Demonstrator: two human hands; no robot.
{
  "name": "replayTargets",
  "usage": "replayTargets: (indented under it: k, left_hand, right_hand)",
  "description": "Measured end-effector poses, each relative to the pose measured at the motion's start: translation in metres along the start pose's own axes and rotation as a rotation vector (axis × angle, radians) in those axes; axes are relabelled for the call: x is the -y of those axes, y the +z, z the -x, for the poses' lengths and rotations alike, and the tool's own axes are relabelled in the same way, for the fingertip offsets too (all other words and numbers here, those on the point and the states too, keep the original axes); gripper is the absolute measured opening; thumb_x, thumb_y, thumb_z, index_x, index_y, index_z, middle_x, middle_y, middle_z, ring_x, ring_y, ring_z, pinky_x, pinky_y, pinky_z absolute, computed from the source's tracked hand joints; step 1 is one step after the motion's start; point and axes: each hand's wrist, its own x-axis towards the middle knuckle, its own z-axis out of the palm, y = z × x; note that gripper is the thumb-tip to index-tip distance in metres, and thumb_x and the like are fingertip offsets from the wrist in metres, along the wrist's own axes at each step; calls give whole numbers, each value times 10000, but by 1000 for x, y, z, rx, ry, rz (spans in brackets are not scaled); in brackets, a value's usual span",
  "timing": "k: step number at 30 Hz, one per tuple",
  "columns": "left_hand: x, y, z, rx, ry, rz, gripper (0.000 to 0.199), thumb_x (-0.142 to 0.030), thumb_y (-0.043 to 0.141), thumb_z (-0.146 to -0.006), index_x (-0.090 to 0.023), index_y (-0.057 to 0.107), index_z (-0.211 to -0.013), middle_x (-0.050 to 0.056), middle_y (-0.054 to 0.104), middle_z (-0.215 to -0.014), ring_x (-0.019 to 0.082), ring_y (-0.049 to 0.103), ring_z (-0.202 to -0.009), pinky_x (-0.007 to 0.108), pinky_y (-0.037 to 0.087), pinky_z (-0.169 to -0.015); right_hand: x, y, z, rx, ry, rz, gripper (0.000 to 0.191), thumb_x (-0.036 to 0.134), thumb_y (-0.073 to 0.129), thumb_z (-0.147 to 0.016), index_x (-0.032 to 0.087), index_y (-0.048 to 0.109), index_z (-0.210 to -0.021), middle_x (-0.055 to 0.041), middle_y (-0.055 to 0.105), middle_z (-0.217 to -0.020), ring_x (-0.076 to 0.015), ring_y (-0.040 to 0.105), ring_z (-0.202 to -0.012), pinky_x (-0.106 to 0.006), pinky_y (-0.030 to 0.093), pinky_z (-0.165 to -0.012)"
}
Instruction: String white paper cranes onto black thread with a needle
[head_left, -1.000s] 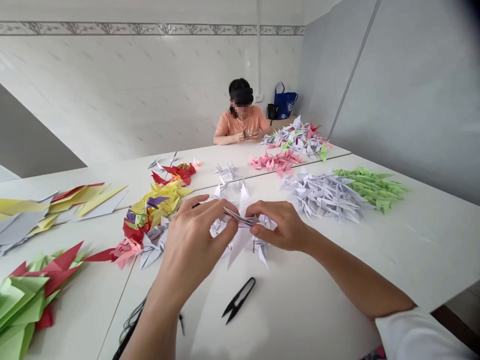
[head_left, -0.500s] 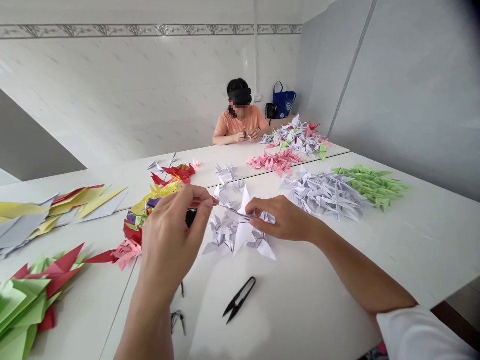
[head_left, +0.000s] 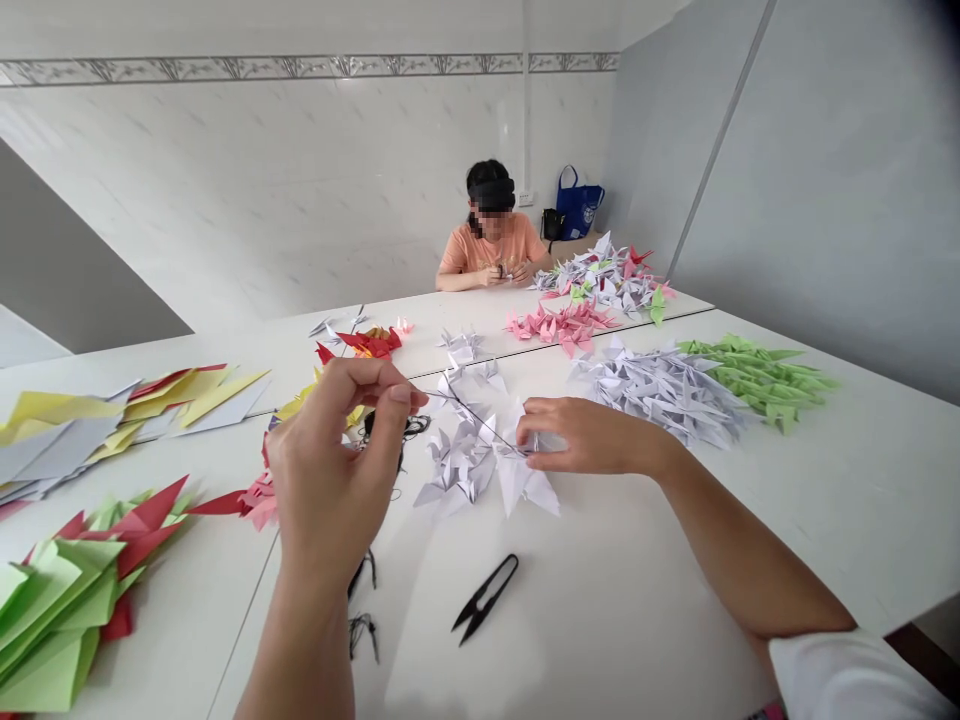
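My left hand (head_left: 341, 450) is closed, thumb against fingertips, pinching one end of a dark thread (head_left: 474, 411). The thread slants down and right to my right hand (head_left: 581, 435). That hand is closed on a white paper crane (head_left: 517, 468), partly covered by its fingers. Below and behind the thread lies a small group of white folded cranes (head_left: 457, 460) on the white table (head_left: 615, 590). Black thread snippers (head_left: 485, 600) lie in front of the cranes. A tangle of black thread (head_left: 411, 426) is partly hidden behind my left hand.
A pile of white cranes (head_left: 660, 390) and green ones (head_left: 761, 375) lie to the right. Pink cranes (head_left: 562, 325) are farther back. Coloured paper (head_left: 112, 420) and green folded pieces (head_left: 60, 610) lie left. A co-worker (head_left: 491, 240) sits across the table.
My right hand has moved slightly right with the white crane, away from my left hand. More thread shows between the hands. The whole view has shifted a little.
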Motion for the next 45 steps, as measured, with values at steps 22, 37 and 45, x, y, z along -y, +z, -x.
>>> replayTargets:
  k: [22,37,45]
  left_hand:
    - [-1,23,12,233,82,29,107,-162,610,-944,-238,596,-869,-64,683,-839,115,665,-815,253,470,-710]
    - [6,21,4,436,7,89,108,-242,550,-999,-239,591,-900,-60,685,-841,119,640,-827,268,445,-783]
    - [10,25,1,458,-48,146,129,-269,545,-1002,-223,585,-889,-33,675,-821,125,622,-799,268,446,-749]
  right_hand:
    - [45,14,-4,-670,-168,-474,141,62,610,-892,184,625,-822,19,627,-795,-105,556,-730,-251,470,-698]
    - [43,8,0,-657,-109,-520,140,78,588,-899,183,641,-824,10,651,-800,-111,588,-740,-254,502,-717]
    - [36,7,0,-492,-89,-1088,125,175,500,-973,196,559,-864,-11,689,-919,-129,698,-825,-305,596,-807]
